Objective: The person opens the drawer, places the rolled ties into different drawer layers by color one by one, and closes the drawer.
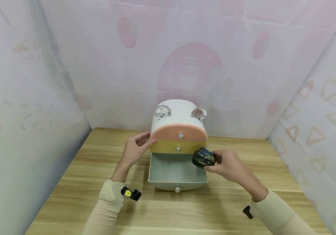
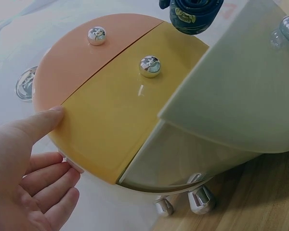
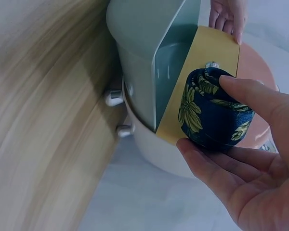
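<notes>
Dark-blue rolled cloth [image 1: 203, 157] held over an open drawer.

The right hand [image 1: 226, 164] pinches the leaf-patterned roll between thumb and fingers, just above the pulled-out grey-green drawer [image 1: 176, 173] of a small white drawer chest [image 1: 179, 130] on the wooden counter [image 1: 76, 182]. The left hand [image 1: 135, 149] rests with straight fingers against the chest's left side.

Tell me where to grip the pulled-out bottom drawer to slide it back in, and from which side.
Take the small round silver knob at the middle of the grey-green drawer front, pinching it from the front, the person's side. The front is smooth and curved, so the knob is likely the only handhold. The left hand rests on the cabinet's side; the right hand holds a dark patterned roll.
</notes>
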Demonstrator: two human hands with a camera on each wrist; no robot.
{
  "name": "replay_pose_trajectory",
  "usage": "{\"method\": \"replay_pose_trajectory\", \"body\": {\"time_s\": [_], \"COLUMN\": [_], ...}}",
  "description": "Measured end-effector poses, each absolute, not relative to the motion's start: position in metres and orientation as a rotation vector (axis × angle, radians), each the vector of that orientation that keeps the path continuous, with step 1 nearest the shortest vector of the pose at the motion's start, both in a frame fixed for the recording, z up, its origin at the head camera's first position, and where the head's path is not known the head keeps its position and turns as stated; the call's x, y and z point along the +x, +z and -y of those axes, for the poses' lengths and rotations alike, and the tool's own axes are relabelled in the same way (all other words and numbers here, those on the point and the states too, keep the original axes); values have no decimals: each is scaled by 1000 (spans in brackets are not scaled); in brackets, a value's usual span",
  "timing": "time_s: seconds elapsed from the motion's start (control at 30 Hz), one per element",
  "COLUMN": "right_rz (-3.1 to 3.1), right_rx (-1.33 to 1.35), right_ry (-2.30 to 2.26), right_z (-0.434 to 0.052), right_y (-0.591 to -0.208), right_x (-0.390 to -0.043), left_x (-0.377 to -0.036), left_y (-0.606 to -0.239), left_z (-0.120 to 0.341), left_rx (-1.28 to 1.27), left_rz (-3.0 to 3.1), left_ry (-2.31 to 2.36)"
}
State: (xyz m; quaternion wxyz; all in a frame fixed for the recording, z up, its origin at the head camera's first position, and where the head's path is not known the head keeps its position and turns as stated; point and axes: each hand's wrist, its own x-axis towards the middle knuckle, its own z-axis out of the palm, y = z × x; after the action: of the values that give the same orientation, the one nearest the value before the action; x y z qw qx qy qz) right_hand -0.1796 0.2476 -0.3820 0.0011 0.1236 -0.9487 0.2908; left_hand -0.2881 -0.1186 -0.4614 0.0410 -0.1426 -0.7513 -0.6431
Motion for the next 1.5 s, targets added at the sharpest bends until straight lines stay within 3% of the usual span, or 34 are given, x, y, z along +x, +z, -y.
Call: {"method": "replay_pose_trajectory", "body": {"time_s": [0.33, 0.67, 1.5], "right_rz": [3017, 3063, 3052], "right_rx": [634, 700, 601], "right_ry": [901, 773, 833], "right_z": [-220, -196, -182], "right_y": [-387, -400, -445], "right_x": [-190, -198, -214], "left_x": [-286, -283, -284], "left_y": [-460, -459, -458], "left_z": [123, 123, 109], "left_rx": [-426, -416, -445], "left_rz": [2305, 2300, 2288], "left_ry": [-1955, -1959, -1970]}}
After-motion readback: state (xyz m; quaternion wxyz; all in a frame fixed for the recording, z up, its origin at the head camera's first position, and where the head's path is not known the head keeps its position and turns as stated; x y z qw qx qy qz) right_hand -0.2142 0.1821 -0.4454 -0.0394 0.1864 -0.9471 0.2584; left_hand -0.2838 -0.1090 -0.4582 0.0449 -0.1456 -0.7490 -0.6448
